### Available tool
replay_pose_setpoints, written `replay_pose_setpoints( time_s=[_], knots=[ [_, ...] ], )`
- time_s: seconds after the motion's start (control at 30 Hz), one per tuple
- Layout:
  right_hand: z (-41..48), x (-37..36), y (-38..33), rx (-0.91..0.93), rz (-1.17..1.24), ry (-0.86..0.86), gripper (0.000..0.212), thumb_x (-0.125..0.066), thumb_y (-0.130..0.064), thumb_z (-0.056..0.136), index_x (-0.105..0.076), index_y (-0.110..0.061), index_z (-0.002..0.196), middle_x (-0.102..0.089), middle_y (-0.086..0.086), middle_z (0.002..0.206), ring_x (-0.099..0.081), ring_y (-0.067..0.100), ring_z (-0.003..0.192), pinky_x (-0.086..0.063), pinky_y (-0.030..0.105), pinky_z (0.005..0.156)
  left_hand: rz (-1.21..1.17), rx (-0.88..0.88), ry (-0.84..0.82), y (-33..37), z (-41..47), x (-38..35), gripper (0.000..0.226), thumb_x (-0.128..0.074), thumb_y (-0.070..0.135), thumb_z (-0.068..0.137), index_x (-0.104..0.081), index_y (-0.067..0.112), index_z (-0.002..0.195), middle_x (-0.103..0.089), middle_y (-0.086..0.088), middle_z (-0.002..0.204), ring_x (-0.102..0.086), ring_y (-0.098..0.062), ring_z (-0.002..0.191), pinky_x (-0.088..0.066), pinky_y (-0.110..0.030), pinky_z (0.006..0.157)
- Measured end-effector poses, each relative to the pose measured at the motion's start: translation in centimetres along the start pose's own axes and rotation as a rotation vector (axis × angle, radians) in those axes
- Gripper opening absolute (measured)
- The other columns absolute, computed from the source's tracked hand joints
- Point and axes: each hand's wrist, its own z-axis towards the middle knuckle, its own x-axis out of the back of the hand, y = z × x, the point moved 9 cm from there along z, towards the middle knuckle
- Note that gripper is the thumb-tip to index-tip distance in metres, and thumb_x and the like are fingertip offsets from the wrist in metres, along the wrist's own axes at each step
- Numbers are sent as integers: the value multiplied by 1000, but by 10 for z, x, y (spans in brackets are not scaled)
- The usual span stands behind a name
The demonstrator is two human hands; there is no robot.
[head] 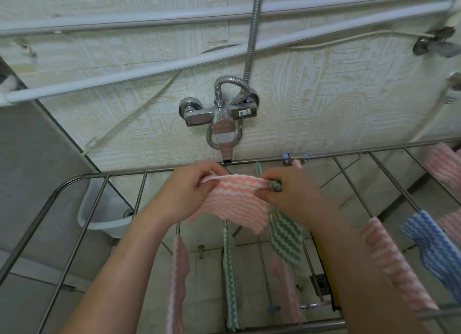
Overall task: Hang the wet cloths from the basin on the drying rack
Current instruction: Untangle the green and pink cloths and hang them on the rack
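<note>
one pink-striped cloth (pixel 237 204) stretched over the drying rack (pixel 324 157) at centre, pinched along its top edge: left hand (pixel 192 191) gripping the 9 o'clock corner, right hand (pixel 291 196) the 3 o'clock. two green-striped cloths (pixel 284 236) hung at 6 o'clock, one blue-striped cloth (pixel 429 244) at 4. one basin (pixel 99 224) at 9.

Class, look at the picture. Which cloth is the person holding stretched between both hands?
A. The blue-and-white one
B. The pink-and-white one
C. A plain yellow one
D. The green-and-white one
B: the left hand and the right hand each pinch the top edge of the pink-and-white cloth, which is spread out between them.
</note>
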Motion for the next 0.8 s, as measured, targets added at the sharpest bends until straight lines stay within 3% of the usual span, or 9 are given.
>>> replay_pose_setpoints(
  time_s=[0.1, 0.23, 0.3, 0.4, 0.47, 0.57, 0.63, 0.73, 0.8],
  knots=[
    [-1, 4, 4, -38, -41, 0, 12, -61, -27, 91, -66, -28, 80, -64, -11, 73, -59, 15, 86, -45, 30, 86, -149, 65, 65, -12, -2, 13, 24, -66, 9, 85, -65, 32, 80, -69, 8, 71, -63, -5, 68, -49, -21, 64],
    [-1, 6, 14, -97, -94, -2, 18, -60, -23, 91, -73, -27, 104, -73, -6, 98, -62, 11, 94, -35, 46, 109, -426, 109, 82, -28, -10, 26, 22, -68, -1, 81, -71, 21, 80, -72, 8, 71, -65, -2, 67, -50, -13, 66],
    [-4, 7, 17, -88, 24, -36, 17, -63, -20, 89, -74, -31, 94, -72, -13, 89, -65, 11, 93, -42, 43, 103, -554, 74, 72, -31, -14, 32, 25, -63, -7, 81, -71, 17, 82, -72, 7, 72, -65, -4, 69, -51, -14, 68],
    [-10, 11, 20, -125, 330, -37, 16, -66, -25, 87, -76, -36, 90, -72, -25, 89, -51, 14, 127, -26, 49, 116, -880, 63, 84, -38, -20, 41, 19, -70, 1, 73, -71, 19, 79, -69, 3, 70, -62, -8, 62, -52, -18, 62],
    [-11, 6, 26, -215, 571, -24, 14, -65, -27, 88, -77, -30, 93, -74, -15, 93, -55, 18, 124, -32, 51, 112, -1062, 141, 123, -49, -20, 39, 12, -70, 13, 72, -66, 20, 80, -64, 1, 61, -57, -9, 51, -50, -19, 53],
    [0, -21, 42, -437, 721, -8, 21, -65, -31, 88, -75, -19, 101, -73, -19, 82, -57, 19, 120, -43, 45, 104, -1017, 322, 255, -81, -13, 19, 13, -65, 14, 83, -55, 22, 87, -63, 4, 58, -55, -7, 47, -47, -20, 46],
    [12, -50, 56, -574, 720, -36, 30, -61, -32, 92, -70, -11, 111, -75, -4, 89, -67, 24, 103, -51, 44, 95, -889, 435, 331, -111, -7, 0, 21, -63, 13, 89, -49, 29, 91, -64, 2, 68, -57, -8, 51, -47, -22, 47],
    [32, -78, 68, -599, 555, -41, 41, -52, -26, 98, -58, 8, 119, -61, 27, 117, -58, 38, 110, -47, 46, 97, -703, 486, 300, -140, 3, -32, 32, -56, 10, 92, -50, 39, 81, -54, -8, 73, -49, -19, 60, -41, -29, 52],
    [47, -89, 76, -581, 452, -37, 37, -49, -26, 99, -64, 3, 116, -66, 18, 110, -60, 34, 107, -49, 42, 85, -608, 491, 276, -152, 11, -44, 32, -51, 4, 90, -58, 32, 76, -54, -3, 71, -46, -18, 59, -38, -26, 50]
  ],
)
